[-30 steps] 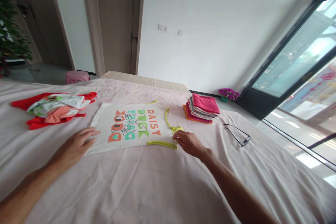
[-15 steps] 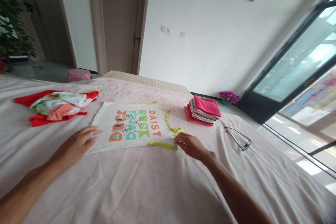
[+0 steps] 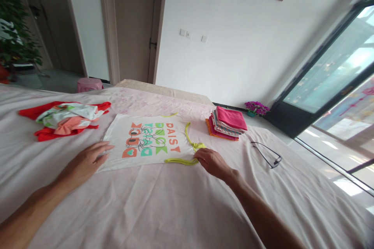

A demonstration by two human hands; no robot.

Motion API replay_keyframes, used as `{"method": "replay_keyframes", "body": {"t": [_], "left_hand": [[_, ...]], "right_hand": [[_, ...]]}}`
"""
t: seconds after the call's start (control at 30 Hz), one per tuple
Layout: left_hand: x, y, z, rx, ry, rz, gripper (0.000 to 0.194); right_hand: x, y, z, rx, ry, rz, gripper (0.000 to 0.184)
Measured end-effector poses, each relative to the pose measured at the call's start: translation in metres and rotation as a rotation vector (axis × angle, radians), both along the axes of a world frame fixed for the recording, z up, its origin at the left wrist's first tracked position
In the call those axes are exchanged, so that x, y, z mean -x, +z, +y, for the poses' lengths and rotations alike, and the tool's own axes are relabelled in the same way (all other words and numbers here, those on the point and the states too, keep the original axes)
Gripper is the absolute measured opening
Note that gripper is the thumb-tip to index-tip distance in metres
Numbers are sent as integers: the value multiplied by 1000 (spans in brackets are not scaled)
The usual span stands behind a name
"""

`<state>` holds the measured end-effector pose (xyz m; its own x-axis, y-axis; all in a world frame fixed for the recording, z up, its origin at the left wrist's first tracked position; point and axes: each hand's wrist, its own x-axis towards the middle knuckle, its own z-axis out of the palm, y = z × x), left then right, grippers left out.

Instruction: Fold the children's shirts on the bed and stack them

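A white tank top (image 3: 152, 138) with yellow-green trim and a colourful duck print lettered "DAISY" lies flat and sideways on the bed. Its hem is at the left, its straps at the right. My left hand (image 3: 93, 157) rests at the near hem corner, fingers stretched and a little apart. At the strap end, my right hand (image 3: 210, 161) has its fingers closed on the yellow-green trim beside a knotted bow (image 3: 198, 146). The fingertips of that hand are partly hidden.
A loose heap of red, white and coral clothes (image 3: 68, 118) lies at the left. Folded clothes (image 3: 228, 122) are stacked at the right, pink on top, near black-framed glasses (image 3: 269, 155). Beyond the bedsheet (image 3: 163, 206) are a pink stool (image 3: 90, 84) and purple flowers (image 3: 256, 107).
My right fingers have closed in on the trim at the near strap, and the strap's end has shifted slightly. My left hand stays almost where it was.
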<state>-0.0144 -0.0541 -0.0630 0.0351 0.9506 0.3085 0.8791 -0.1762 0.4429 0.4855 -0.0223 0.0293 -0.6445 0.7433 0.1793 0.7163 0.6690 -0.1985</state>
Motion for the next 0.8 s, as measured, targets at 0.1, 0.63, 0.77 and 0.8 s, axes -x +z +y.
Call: {"method": "replay_keyframes", "body": {"t": [0.1,0.63,0.77,0.8], "left_hand": [[-1,1,-1,12,0,-6,45],[-6,17,-8,-52,-46,35,40],[-10,44,-24,16,-187,120,34],[-11,49,-29,43,-200,140,31]], "right_hand": [[4,6,8,-3,-32,1,29],[8,10,28,145,-36,19,45],[-4,-2,32,129,-46,126,22],[-5,-5,34,147,-66,174,16]]}}
